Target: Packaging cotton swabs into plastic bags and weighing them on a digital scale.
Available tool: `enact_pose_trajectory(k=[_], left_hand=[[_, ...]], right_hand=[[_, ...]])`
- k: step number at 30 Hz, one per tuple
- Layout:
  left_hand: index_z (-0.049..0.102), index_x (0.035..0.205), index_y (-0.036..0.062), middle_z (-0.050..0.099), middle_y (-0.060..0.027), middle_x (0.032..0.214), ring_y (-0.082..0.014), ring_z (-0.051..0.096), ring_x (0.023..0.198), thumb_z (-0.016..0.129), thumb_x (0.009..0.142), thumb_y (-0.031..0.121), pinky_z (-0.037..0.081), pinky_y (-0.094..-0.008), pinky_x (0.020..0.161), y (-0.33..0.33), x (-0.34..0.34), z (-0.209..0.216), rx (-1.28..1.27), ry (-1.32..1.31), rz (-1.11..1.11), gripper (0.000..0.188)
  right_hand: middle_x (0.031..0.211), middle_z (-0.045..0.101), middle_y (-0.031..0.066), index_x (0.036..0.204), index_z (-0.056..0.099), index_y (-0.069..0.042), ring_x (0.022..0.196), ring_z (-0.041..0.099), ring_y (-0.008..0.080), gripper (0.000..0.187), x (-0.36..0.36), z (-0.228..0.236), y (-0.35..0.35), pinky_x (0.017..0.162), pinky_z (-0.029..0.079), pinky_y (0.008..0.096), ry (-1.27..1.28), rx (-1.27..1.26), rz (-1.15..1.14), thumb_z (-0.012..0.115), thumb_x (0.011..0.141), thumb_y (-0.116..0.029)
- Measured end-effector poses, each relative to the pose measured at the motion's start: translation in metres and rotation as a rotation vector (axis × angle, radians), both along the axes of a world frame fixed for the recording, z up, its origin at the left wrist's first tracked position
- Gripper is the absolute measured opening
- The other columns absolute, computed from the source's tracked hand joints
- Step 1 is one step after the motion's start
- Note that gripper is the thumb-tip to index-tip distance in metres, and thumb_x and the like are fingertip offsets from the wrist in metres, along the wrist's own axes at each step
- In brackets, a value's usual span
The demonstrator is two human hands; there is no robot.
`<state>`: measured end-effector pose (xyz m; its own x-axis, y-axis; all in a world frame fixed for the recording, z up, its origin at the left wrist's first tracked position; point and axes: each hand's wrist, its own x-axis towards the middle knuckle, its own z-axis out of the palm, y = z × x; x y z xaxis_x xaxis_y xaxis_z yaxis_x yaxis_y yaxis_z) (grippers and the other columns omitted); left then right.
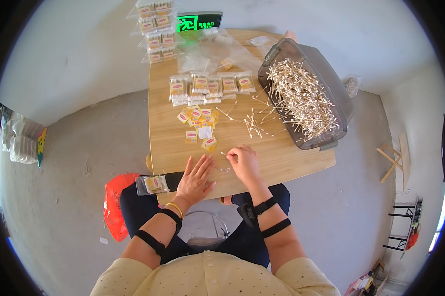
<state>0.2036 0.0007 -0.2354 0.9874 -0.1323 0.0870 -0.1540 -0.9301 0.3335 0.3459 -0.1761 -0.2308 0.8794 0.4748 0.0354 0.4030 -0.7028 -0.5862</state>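
My left hand point(195, 181) lies flat near the table's front edge, its fingers stretched out. To its right, my right hand point(244, 164) pinches a cotton swab point(224, 153) between thumb and fingertips. A few loose swabs point(223, 169) lie on the wood between the two hands. Just beyond my left hand is a scatter of small yellow and white cards point(191, 137). At the near left corner, beside my left wrist, sits a clear bag point(156, 184) with a bundle of swabs and a card inside.
A grey plastic bin point(311, 144) heaped with cotton swabs point(301, 98) stands at the right, with stray swabs point(252, 123) beside it. Packed swab bags point(214, 88) form rows on the wooden table point(168, 153); more are stacked point(155, 39) at the far left. Empty clear bags point(198, 60) lie behind.
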Motion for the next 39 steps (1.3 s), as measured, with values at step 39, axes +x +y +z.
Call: enact_pose_trajectory(k=[39], left_hand=[[0.039,0.155,0.0060,0.040,-0.0100,0.160,-0.0255,0.031,0.153,0.059,0.097,0.037,0.016,-0.0530,0.128,0.001,0.000,0.004,-0.065,0.005,0.029,0.069]], right_hand=[[0.097,0.063,0.0074,0.083,0.073,-0.013,0.105,0.058,0.0328,0.005,0.083,-0.001,0.021,0.095,0.047,0.0458,-0.180,-0.113,0.040,0.077,0.083,-0.016]])
